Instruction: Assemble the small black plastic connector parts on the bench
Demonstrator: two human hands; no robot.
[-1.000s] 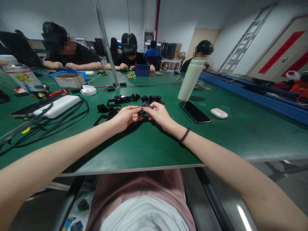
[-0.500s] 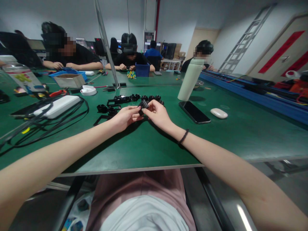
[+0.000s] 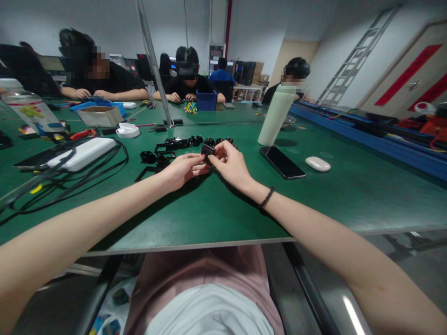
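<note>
My right hand (image 3: 230, 164) pinches a small black plastic part (image 3: 208, 150) between thumb and fingertips, held just above the green table (image 3: 216, 209). My left hand (image 3: 181, 168) lies close beside it, fingers curled, its fingertips reaching toward the part; whether they touch it I cannot tell. Just beyond both hands sits a cluster of black plastic pieces (image 3: 167, 151), and a row of round black parts (image 3: 220, 141) lies behind my right hand.
A dark phone (image 3: 282, 162) and a white earbud case (image 3: 317, 164) lie right of my hands, with a pale bottle (image 3: 275, 116) behind. A white power bank with black cables (image 3: 82, 154) lies left. Several other people work at the far side.
My right hand has lifted the black part slightly up and away from my left hand, turning it. My left fingers no longer clearly grip it.
</note>
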